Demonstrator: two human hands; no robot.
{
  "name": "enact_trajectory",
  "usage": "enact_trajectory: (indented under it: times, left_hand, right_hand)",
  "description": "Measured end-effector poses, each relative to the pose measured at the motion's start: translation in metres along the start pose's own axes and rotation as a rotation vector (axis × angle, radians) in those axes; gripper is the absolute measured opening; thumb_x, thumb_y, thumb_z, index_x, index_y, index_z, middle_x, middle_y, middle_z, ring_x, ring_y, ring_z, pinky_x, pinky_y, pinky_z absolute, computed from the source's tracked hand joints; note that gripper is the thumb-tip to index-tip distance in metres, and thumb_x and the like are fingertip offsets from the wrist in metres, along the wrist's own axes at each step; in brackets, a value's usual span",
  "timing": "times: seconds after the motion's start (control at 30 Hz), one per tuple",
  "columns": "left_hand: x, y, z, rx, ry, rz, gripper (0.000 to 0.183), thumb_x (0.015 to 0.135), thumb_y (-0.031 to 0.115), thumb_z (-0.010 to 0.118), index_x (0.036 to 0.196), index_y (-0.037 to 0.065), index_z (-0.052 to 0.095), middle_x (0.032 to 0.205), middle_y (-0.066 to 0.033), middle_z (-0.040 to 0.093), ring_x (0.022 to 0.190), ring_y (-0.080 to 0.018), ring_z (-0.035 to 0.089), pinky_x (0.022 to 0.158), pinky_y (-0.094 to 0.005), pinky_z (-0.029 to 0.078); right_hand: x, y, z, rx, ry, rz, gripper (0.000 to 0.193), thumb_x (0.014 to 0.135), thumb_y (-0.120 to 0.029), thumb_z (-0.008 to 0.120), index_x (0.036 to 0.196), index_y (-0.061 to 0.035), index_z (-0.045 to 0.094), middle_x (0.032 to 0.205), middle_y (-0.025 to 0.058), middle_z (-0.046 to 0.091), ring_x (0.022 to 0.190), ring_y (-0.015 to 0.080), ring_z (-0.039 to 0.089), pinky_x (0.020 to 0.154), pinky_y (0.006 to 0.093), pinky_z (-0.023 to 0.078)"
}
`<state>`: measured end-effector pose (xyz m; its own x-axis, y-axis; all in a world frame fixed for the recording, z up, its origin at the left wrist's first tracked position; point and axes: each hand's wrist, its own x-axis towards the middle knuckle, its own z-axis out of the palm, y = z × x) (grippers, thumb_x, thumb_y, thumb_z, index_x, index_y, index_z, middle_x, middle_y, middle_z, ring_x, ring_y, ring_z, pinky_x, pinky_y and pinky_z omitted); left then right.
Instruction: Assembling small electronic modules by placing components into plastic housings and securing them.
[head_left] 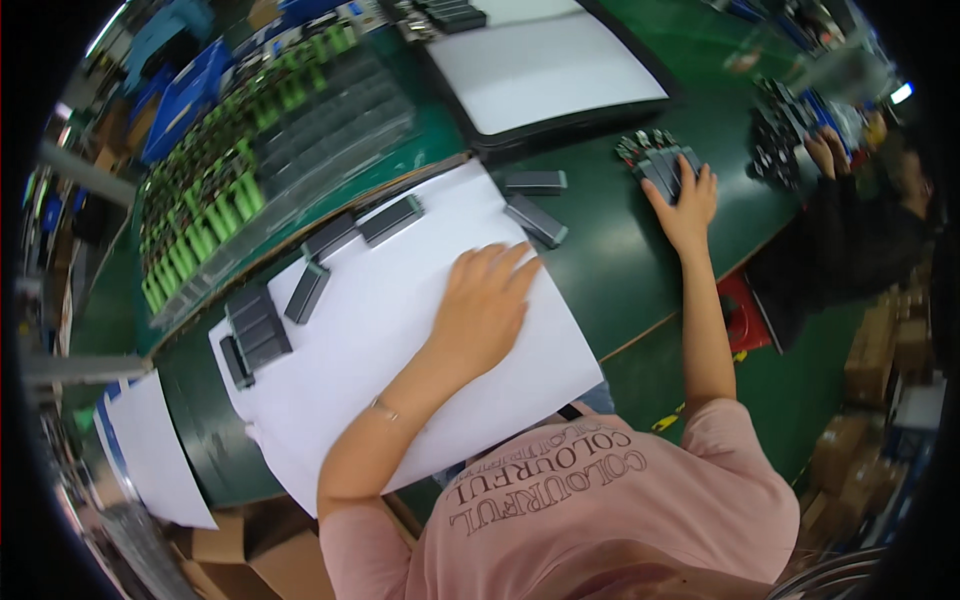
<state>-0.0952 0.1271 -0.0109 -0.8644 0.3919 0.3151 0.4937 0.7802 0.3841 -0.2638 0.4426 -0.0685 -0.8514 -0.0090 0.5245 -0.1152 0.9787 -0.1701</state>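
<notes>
My left hand [483,305] lies flat on a white sheet [400,310] on the bench, its fingers stretched toward the far right edge. At the right, my right hand [690,210] rests with spread fingers on a group of dark grey rectangular blocks [656,170]. Its thumb lies on their near left side. Just beyond the blocks are small green-and-red parts [640,143], blurred. More grey blocks lie about the sheet: a group [258,325] at the left, a tilted one [307,292], a pair [390,220] along the far edge, and two [536,220] by the right corner.
Clear plastic trays [335,120] with rows of green parts [215,205] stand at the far left. A black-framed white panel [550,75] lies at the back. A co-worker's hand [827,153] is beside dark parts [775,140] at right. Cardboard boxes [250,555] sit below.
</notes>
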Motion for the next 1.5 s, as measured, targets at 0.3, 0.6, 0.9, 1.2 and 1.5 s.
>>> enact_trajectory:
  times: [0.3, 0.6, 0.9, 1.2, 1.5]
  left_hand:
    - [0.056, -0.016, 0.005, 0.046, -0.164, 0.136, 0.043, 0.079, 0.023, 0.067, 0.118, 0.009, 0.053, 0.109, -0.0088, 0.056, 0.107, -0.0244, 0.050, 0.099, -0.0403, 0.037]
    - [-0.030, -0.071, -0.016, -2.079, 0.600, -0.602, 0.045, 0.098, 0.036, 0.045, 0.132, 0.008, 0.042, 0.107, -0.0070, 0.051, 0.095, -0.0183, 0.050, 0.085, -0.0375, 0.044]
    - [-0.033, -0.073, -0.029, -1.671, 0.693, -0.669, 0.033, 0.083, 0.005, 0.061, 0.112, 0.007, 0.046, 0.094, -0.0045, 0.052, 0.080, -0.0165, 0.054, 0.066, -0.0315, 0.047]
    - [-0.041, -0.074, -0.021, -2.246, 0.590, -0.338, 0.032, 0.099, 0.039, 0.043, 0.099, 0.008, 0.050, 0.087, -0.0033, 0.049, 0.079, -0.0150, 0.047, 0.076, -0.0331, 0.042]
    - [-0.037, -0.062, -0.021, -1.486, 0.553, -0.571, 0.036, 0.102, 0.037, 0.033, 0.111, 0.005, 0.048, 0.104, -0.0083, 0.060, 0.084, -0.0116, 0.051, 0.079, -0.0259, 0.043]
  right_hand:
    - [0.018, -0.070, -0.059, 0.262, 0.234, -0.306, 0.036, 0.079, -0.021, 0.069, 0.111, -0.0073, 0.060, 0.124, 0.0158, 0.053, 0.114, 0.0337, 0.049, 0.095, 0.0411, 0.039]
    - [0.142, -0.311, 0.034, 0.689, -0.147, -0.837, 0.042, 0.081, -0.045, 0.062, 0.105, -0.0113, 0.066, 0.104, 0.0107, 0.065, 0.102, 0.0295, 0.058, 0.088, 0.0432, 0.042]
    - [0.193, -0.433, 0.150, 0.335, -0.262, -0.461, 0.054, 0.083, -0.062, 0.052, 0.095, -0.0131, 0.072, 0.092, 0.0099, 0.067, 0.087, 0.0273, 0.065, 0.071, 0.0449, 0.052]
    - [0.171, -0.440, 0.120, 0.414, -0.324, -0.476, 0.034, 0.081, -0.031, 0.062, 0.096, -0.0001, 0.062, 0.094, 0.0230, 0.063, 0.087, 0.0370, 0.062, 0.077, 0.0453, 0.049]
    - [0.064, -0.333, -0.027, 1.533, -0.843, -0.330, 0.041, 0.095, -0.019, 0.052, 0.130, 0.0027, 0.044, 0.110, 0.0122, 0.064, 0.103, 0.0172, 0.060, 0.094, 0.0314, 0.044]
